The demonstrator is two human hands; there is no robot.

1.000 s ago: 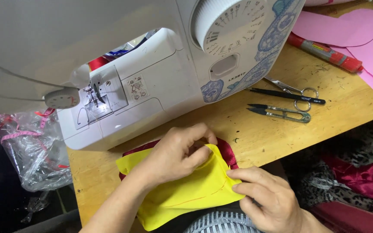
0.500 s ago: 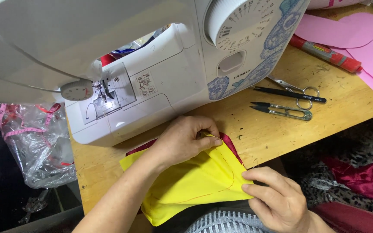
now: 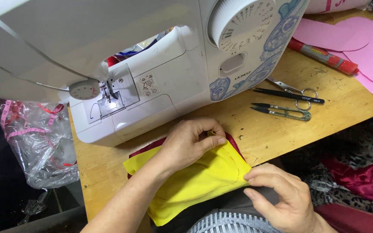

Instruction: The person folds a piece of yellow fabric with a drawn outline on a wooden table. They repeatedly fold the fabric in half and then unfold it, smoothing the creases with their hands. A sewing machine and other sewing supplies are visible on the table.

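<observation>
1. Head view showed the left hand pressed flat on the yellow fabric piece, thumb and forefinger pinched together at its upper edge.
2. Right hand pinched the fabric's right corner, fingers closed on it.
3. Fabric lay between both hands at the wooden table edge, long axis running lower left to upper right, over maroon cloth.
4. Sewing machine stood just beyond the left hand; thread snips lay well right.
</observation>
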